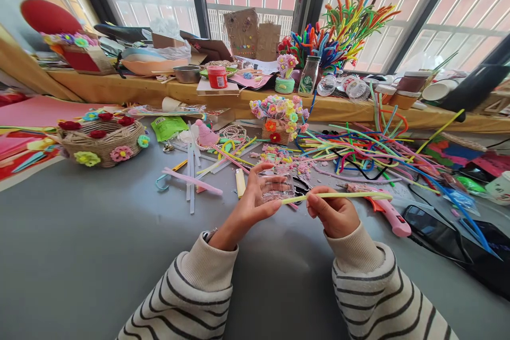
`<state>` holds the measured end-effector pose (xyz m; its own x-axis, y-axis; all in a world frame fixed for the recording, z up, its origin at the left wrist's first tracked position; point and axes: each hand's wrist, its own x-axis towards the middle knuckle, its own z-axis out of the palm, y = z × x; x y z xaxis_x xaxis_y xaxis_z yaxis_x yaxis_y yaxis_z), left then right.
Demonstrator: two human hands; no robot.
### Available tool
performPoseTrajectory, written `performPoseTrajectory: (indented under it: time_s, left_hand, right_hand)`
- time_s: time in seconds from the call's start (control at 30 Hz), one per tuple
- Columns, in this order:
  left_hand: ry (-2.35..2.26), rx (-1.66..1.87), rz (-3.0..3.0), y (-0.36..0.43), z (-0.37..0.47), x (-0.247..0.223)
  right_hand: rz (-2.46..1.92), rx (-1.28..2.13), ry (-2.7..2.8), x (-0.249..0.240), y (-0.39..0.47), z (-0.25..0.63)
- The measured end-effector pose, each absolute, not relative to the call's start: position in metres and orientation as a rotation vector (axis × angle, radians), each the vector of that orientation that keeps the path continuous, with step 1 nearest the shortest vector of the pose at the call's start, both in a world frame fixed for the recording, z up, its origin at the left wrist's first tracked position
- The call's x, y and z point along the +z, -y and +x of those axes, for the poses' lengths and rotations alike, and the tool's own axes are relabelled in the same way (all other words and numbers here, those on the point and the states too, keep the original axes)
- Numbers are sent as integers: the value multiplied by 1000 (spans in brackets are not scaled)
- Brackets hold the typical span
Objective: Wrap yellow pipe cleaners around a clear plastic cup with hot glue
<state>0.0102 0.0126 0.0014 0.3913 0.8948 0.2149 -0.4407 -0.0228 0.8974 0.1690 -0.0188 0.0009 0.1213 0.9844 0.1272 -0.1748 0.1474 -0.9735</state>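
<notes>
My left hand curls round a small clear plastic box, fingers behind it and thumb along its lower edge. A pale yellow pipe cleaner runs across, its left end at my left thumb beside the box. My right hand pinches the pipe cleaner between thumb and forefinger, and its far end sticks out to the right. Just behind the box lie black-handled scissors, partly hidden. To the left of my left hand is a pale yellow stick-like piece.
A pink glue gun and a dark phone lie at right. Loose pipe cleaners pile up behind. Glue sticks, a flower-trimmed woven basket and a small flower basket stand around. A crowded ledge runs along the windows.
</notes>
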Motion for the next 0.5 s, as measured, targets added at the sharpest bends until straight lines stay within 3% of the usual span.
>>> performPoseTrajectory:
  time_s: [0.5]
  left_hand:
    - [-492,1115,1177,-11,10,3]
  right_hand:
    - [-1020,1111,1031,-1,18,170]
